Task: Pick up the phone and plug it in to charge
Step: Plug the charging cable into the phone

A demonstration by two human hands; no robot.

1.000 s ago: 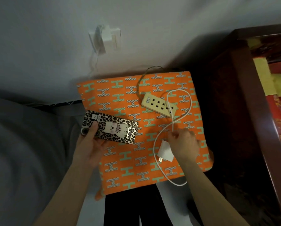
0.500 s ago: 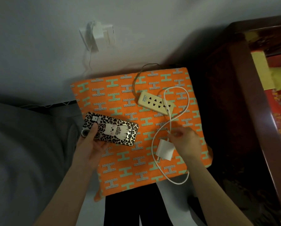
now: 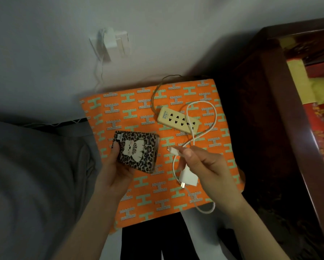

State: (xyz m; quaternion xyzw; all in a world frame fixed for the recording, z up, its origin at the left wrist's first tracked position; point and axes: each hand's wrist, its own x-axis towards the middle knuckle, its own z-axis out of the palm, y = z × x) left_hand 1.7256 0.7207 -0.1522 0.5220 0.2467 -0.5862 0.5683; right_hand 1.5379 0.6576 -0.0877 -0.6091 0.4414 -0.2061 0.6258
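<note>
Looking down on a square surface draped in an orange cloth patterned with mint and grey H shapes (image 3: 138, 199), butting against a pale grey wall (image 3: 157, 25) at 12 o'clock. Hanging on that wall, a white socket with a white plug and thin cord (image 3: 110, 42). Standing at 3 o'clock, dark red-brown wooden furniture (image 3: 281, 113); lying at 9 o'clock, grey bedding (image 3: 29, 175).

Resting on the cloth toward 1 o'clock, a cream multi-hole power strip (image 3: 177, 120) with a brownish lead curling toward the wall. Looping over the strip, a white charging cable (image 3: 213, 117), running down to a white wall adapter (image 3: 188, 178) lying prongs-out on the cloth.

Reaching in from 7 o'clock, the left hand (image 3: 116, 173), fingers wrapped around a phone in a leopard-print case with a white cartoon figure (image 3: 136, 150), case side up, thumb pressing the case's left edge. Reaching in from 5 o'clock, the right hand (image 3: 208, 166), thumb and forefinger pinching the cable's white connector end (image 3: 173, 150), aiming it at the phone's right edge, not quite touching.

Compared with a second ago: connector now lifted off the cloth and pointing leftward, phone tilted and brought nearer the right hand.
</note>
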